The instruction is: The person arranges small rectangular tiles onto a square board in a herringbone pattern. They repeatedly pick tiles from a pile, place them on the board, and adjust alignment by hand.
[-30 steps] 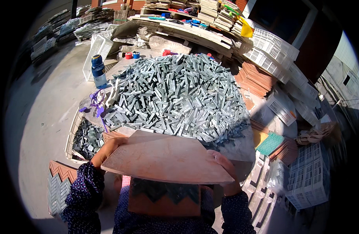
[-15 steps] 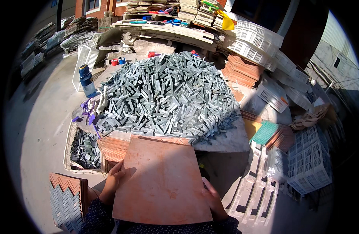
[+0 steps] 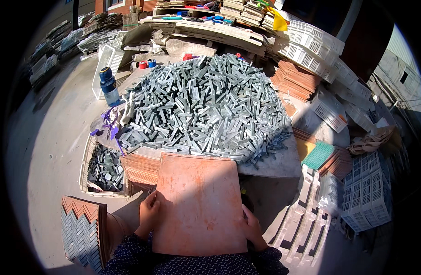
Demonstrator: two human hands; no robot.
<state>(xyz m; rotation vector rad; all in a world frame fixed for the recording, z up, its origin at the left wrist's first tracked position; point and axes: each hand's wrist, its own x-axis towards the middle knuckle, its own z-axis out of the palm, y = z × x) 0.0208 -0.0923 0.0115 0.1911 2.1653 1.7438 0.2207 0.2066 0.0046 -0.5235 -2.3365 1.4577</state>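
A flat, square, reddish-brown board (image 3: 199, 206) is held before me, its smooth, scuffed face in view. My left hand (image 3: 149, 213) grips its left edge, with the thumb along the rim. On the opposite edge my right hand (image 3: 253, 229) is closed, its thumb up and the other fingers mostly hidden behind. Just past the board's far edge lies a large heap of small grey-green stone strips (image 3: 206, 105) on a table (image 3: 274, 165). Beside the table's near left corner is a stack of terracotta-coloured herringbone moulds (image 3: 141, 167).
At lower left stands a stack topped by a herringbone panel (image 3: 82, 233), partly filled with grey strips. A crate (image 3: 85, 176) holds more stone pieces. A blue bottle (image 3: 109, 89) stands at the table's left. To the right are a pale pallet (image 3: 302, 220) and white plastic crates (image 3: 368, 190).
The board looks smaller and its near edge sits higher, both hands still gripping its sides. The whole surroundings have shifted slightly right in the view.
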